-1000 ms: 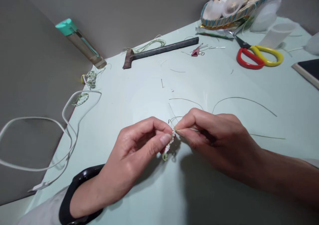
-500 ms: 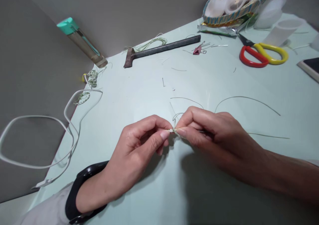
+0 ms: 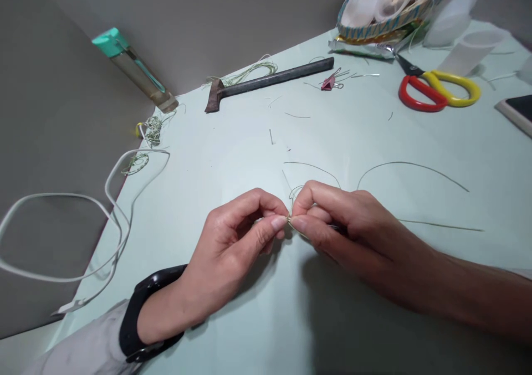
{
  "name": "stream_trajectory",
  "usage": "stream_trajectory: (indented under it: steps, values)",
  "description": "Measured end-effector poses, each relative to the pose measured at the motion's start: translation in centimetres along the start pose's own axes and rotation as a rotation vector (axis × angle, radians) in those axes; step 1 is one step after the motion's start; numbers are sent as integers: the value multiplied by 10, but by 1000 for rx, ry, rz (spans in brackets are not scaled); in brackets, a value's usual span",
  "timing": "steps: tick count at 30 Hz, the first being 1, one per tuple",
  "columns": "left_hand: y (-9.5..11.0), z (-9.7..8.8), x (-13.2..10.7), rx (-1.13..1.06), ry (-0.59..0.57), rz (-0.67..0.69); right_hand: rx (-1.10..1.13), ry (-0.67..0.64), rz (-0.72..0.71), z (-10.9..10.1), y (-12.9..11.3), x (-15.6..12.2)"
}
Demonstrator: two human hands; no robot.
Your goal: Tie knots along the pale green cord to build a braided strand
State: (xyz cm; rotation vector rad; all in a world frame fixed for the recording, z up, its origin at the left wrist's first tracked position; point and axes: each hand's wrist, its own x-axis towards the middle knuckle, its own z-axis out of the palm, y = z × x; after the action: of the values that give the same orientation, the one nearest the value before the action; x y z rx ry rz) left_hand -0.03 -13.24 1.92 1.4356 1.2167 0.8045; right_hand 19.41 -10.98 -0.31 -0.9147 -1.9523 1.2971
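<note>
Between my two hands is a small piece of twisted green wire [image 3: 289, 220], mostly hidden by the fingertips. My left hand [image 3: 239, 253] pinches one end of it with thumb and forefinger, a dark band round the wrist. Close against it, my right hand [image 3: 353, 231] pinches the other side, its thumb almost touching the left thumb. Thin wire ends stick out above the fingers, and long loose strands show beyond the right hand, one curved strand [image 3: 409, 163] and one straight strand [image 3: 444, 225]. Part of a dark object shows under the right fingers; I cannot make it out.
A hammer [image 3: 270, 81] lies at the back, by a coil of green wire. Scissors [image 3: 440, 90], a pink binder clip [image 3: 330, 81], a basket [image 3: 374, 29] and translucent cups [image 3: 471, 54] are at the right. A bottle [image 3: 137, 73] and white cable [image 3: 120, 231] are at the left.
My right hand has shifted slightly left, and the fingertips of both hands are closer together, covering more of the twisted wire. My left wrist has moved a little to the right.
</note>
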Motion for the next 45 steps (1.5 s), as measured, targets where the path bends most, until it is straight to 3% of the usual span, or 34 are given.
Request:
stream_trajectory:
  steps: [7, 14, 21, 35, 45]
  values:
    - [-3, -1, -2, -117, -22, -33, 13, -25, 0, -2, 2, -1]
    - [-4, -2, -3, -65, -24, -27, -18, -1, -60, -1, 3, -4]
    - [1, 0, -4, 90, 10, 102, -78, -43, -95, 1, 1, -2]
    - [-6, 1, -5, 220, 156, 287, -132, 10, -135, 1, 5, -9]
    - [-3, 1, -7, 293, 224, 319, -111, 28, -109, 1, 8, -10]
